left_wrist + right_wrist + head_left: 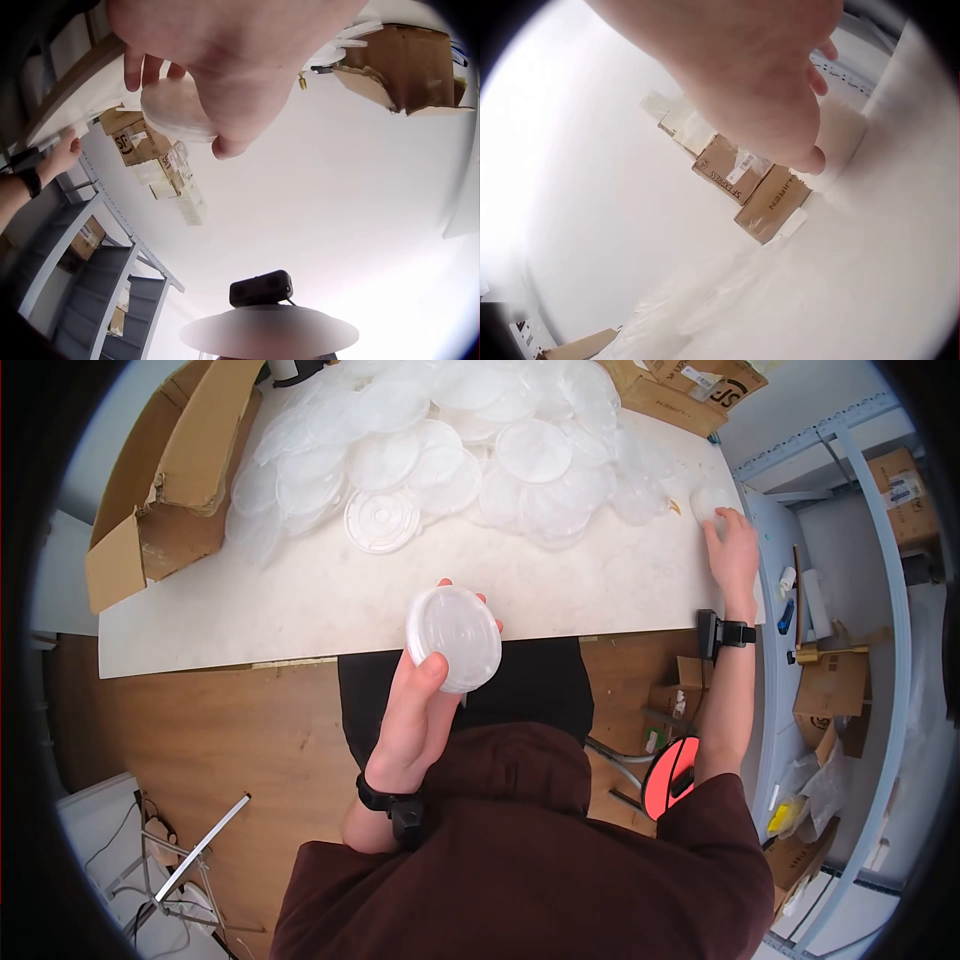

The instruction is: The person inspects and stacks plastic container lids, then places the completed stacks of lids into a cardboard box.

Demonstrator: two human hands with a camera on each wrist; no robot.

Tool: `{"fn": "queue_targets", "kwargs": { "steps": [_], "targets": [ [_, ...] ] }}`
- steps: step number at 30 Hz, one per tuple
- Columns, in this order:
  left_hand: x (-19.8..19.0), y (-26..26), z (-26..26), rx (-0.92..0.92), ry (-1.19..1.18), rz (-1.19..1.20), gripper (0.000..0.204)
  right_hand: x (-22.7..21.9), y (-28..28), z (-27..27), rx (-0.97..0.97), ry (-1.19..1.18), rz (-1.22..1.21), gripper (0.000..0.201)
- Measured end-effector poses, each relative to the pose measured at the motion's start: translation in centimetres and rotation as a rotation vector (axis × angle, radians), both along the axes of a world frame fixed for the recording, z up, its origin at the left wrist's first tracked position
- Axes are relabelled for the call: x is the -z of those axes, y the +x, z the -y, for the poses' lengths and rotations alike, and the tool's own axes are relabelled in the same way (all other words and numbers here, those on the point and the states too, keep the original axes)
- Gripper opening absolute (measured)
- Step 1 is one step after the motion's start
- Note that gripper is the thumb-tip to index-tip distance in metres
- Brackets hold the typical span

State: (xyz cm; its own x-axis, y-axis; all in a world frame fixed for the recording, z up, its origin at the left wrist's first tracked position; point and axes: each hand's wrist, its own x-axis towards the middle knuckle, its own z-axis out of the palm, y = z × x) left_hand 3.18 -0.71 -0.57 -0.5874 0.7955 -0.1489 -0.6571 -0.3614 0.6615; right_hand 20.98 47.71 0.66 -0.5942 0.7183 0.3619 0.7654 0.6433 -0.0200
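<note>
My left hand (412,705) grips a short stack of clear round plastic lids (458,638), thumb on the near side and fingertips showing past the far rim. It is raised in front of my body, short of the table edge. In the left wrist view the same lids (174,111) sit between thumb and fingers. At the table's right end, my right hand (735,555) reaches to another stack of translucent lids (712,503). In the right wrist view that stack (841,142) stands on the table, with thumb and fingertips right at its side.
A wide heap of loose clear lids (440,450) covers the back of the white table (260,610). An open cardboard box (160,510) stands at its left, more boxes (700,395) at the back right. A metal shelf (865,530) borders the right side.
</note>
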Motion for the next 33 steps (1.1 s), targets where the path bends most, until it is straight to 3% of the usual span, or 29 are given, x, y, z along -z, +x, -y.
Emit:
{"fn": "queue_targets", "kwargs": {
  "steps": [1,5,8,11,15,19,21,24,28,33],
  "targets": [
    [0.0,0.0,0.0,0.003,0.008,0.000,0.114,1.0,0.1,-0.5,-0.039,0.101,-0.017,0.051],
    [0.0,0.1,0.0,-0.007,0.002,-0.055,0.117,-1.7,-3.0,7.5,-0.253,0.030,-0.301,0.044],
    [-0.1,0.8,-0.4,-0.001,-0.013,-0.067,0.119,-4.8,-4.2,15.9,-0.483,-0.276,-0.428,0.034],
    [0.3,1.0,-0.4,-0.010,-0.009,-0.080,0.114,-3.9,-4.6,22.0,-0.608,-0.524,-0.526,0.031],
    [-0.5,1.4,-0.4,-0.087,-0.103,-0.101,0.112,-3.3,-5.4,30.4,-0.981,-0.817,-0.557,0.040],
    [-0.1,1.4,0.1,-0.041,-0.173,-0.270,0.124,-1.0,-6.2,34.0,-0.966,-0.777,-0.591,0.037],
    [-0.1,1.2,0.3,-0.055,-0.148,-0.197,0.130,-0.5,-5.6,34.0,-0.870,-0.765,-0.608,0.032],
    [-0.6,0.7,0.7,-0.012,-0.021,-0.217,0.120,-0.7,-5.2,33.7,-0.843,-0.850,-0.638,0.026],
    [-0.3,0.6,0.7,0.020,-0.036,-0.260,0.118,-0.5,-4.3,33.3,-0.792,-0.971,-0.707,0.019],
    [0.1,0.4,0.8,0.052,-0.078,-0.121,0.111,0.5,-4.0,33.3,-0.772,-1.127,-0.767,0.014]
  ]
}}
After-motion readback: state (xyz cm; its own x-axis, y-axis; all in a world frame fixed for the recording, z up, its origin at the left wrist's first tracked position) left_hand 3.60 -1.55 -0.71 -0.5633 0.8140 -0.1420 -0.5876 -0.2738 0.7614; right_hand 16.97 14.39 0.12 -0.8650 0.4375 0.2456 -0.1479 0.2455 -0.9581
